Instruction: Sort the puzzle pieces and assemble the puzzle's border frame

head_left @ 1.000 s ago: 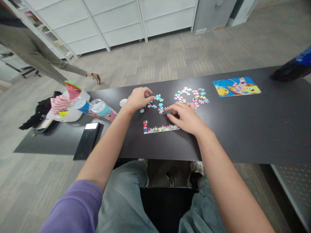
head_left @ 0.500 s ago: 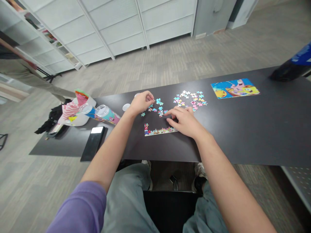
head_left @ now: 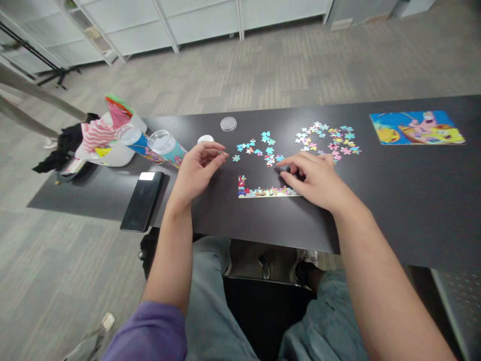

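My left hand [head_left: 199, 169] is raised left of the loose pieces, its fingertips pinching a small puzzle piece [head_left: 224, 153] seen edge-on. My right hand [head_left: 313, 178] is over the table with fingers apart, near a light blue piece [head_left: 280, 158] and above the right end of the joined strip. That joined strip [head_left: 266, 192] forms an L, with a red corner at its left. Several loose bluish pieces [head_left: 266, 137] lie beyond it. A larger group of pink, yellow and blue pieces [head_left: 345, 142] lies farther right.
On the dark table [head_left: 406, 200] lie a picture card [head_left: 419, 128] at the right and a black phone [head_left: 143, 202] at the left. Two printed cups [head_left: 167, 146], round lids [head_left: 228, 124] and a white basket [head_left: 122, 155] with striped cloth stand at the left.
My left hand has drawn back left and away from the loose pieces, with a piece between its fingertips. The camera view has shifted, so the table things appear displaced.
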Motion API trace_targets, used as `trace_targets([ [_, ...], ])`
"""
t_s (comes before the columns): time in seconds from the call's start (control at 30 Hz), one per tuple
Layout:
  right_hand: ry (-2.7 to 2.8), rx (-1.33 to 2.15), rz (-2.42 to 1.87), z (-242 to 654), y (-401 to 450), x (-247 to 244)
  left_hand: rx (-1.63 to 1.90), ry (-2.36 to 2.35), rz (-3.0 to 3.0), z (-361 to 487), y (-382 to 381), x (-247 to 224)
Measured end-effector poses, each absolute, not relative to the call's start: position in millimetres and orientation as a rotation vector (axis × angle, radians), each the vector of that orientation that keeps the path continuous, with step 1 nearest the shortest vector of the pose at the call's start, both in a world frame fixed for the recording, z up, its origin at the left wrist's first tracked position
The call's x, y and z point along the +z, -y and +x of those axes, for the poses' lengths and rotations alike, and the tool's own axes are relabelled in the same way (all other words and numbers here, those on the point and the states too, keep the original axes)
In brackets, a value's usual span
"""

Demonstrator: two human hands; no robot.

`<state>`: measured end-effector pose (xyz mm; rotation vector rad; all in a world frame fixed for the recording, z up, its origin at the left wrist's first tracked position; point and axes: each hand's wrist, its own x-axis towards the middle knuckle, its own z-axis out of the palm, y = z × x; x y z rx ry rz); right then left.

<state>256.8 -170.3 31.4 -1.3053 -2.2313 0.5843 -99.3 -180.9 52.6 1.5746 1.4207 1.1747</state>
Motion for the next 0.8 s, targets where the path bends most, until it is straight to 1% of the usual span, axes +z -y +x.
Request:
trace_targets([
  [0.17,2.273,0.532,-1.325,260,169,33,1.075,-1.513,1.683,-99,194,52],
  [0.33,2.303,0.526,-1.358,260,172,44,0.977,-1.513,1.744,-98,201,57],
  [0.47,2.265,0.452,-1.33,265,175,47,0.902,-1.527,1.828,-95,205,59],
  [0.67,2.279,0.574,-1.336,270,185,56,0.844,-1.554,1.897,-92,206,62],
  [0.8,2.329,0.564,-1.277,264,189,54,0.818,-1.546,1.959,-93,205,62],
])
